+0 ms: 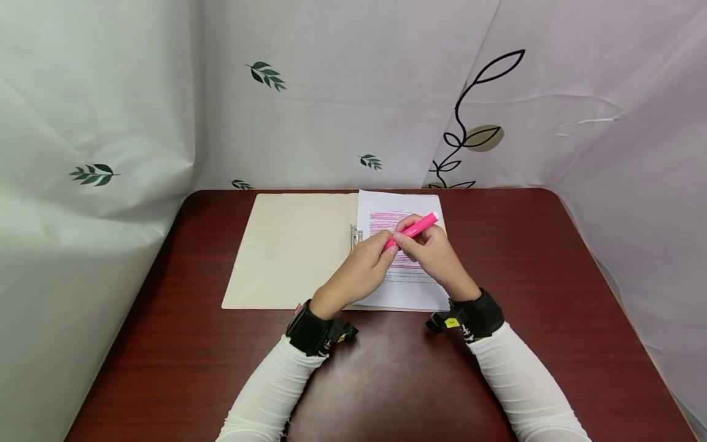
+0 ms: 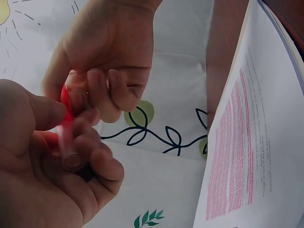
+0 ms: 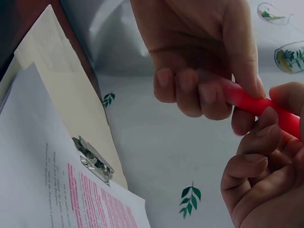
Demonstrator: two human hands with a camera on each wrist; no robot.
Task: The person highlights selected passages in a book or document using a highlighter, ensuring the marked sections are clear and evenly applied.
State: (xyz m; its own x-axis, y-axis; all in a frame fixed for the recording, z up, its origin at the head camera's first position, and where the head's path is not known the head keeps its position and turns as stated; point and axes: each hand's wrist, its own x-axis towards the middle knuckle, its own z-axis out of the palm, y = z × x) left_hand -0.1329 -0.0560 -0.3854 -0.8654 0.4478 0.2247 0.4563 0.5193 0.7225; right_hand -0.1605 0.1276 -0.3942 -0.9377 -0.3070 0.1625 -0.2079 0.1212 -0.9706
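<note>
Each grip, left hand (image 1: 360,269) and right hand (image 1: 436,253), is closed with fingers curled. Beneath both spreads the table (image 1: 519,258); the unfolded folder (image 1: 298,245) reaches out left of the left grip, the highlighted sheet (image 1: 407,291) lies below the right. Smallest, the pink marker (image 1: 420,225) sits in both: near end in the left grip, long axis slanting away and rightward through the right grip's pinch, pale end jutting beyond.
</note>
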